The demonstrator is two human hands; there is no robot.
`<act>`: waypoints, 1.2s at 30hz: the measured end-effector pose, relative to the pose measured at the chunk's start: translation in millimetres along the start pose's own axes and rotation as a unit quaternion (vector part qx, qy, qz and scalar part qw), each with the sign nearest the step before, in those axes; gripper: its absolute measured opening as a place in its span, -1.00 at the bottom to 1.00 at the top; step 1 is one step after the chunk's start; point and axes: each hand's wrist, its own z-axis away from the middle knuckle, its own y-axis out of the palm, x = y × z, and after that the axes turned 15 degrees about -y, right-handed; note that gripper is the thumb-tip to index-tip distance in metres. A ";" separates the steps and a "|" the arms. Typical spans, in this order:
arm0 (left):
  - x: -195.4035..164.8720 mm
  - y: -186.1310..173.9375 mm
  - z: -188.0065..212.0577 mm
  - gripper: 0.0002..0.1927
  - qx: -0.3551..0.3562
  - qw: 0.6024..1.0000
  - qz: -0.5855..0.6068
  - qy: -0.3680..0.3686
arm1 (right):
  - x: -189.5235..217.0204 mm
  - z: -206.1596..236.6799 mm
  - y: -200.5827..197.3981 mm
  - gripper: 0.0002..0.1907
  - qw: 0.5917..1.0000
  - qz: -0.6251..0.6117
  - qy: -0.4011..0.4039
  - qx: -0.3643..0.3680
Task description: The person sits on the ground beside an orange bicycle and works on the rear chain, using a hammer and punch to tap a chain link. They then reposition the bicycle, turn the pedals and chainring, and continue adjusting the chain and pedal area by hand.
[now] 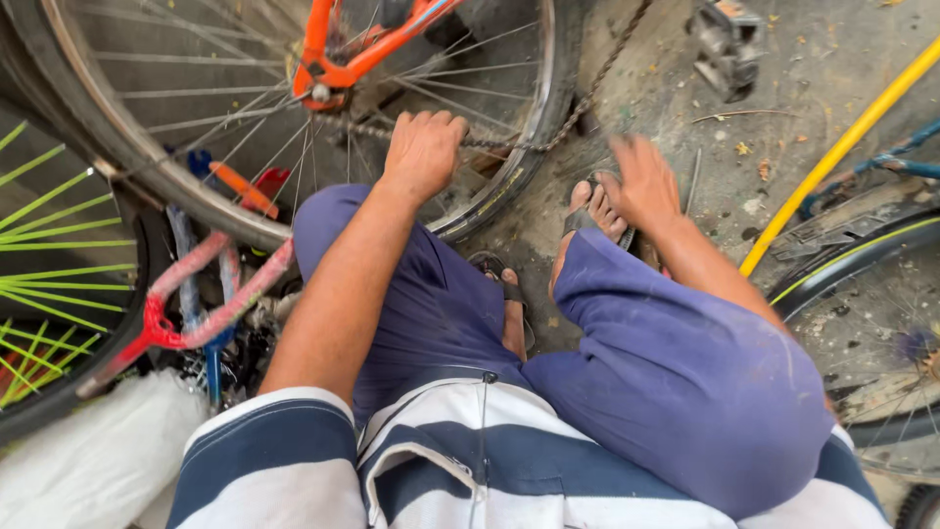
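I squat before a bicycle wheel [509,167] with silver spokes and an orange frame [343,59]. My left hand [423,152] is curled over the rusty chain [509,144] where it runs across the spokes, fingers closed on it. The chain goes on up to the right over the dirty concrete floor. My right hand [641,181] hovers low over my sandalled right foot [592,211], fingers spread and blurred, holding nothing. Blue shorts cover both my knees.
At left are a wheel with green spokes [59,284], a pink and red frame [196,304] and a white bag [98,460]. A yellow tube [842,147] slants at right above another wheel [862,323]. A grey metal part [725,39] lies on the floor.
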 end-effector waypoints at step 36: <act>-18.6 -8.8 30.8 -0.86 -0.116 0.972 0.169 -0.114 | 8.8 -28.3 5.7 -0.65 0.822 -0.302 0.482 -0.018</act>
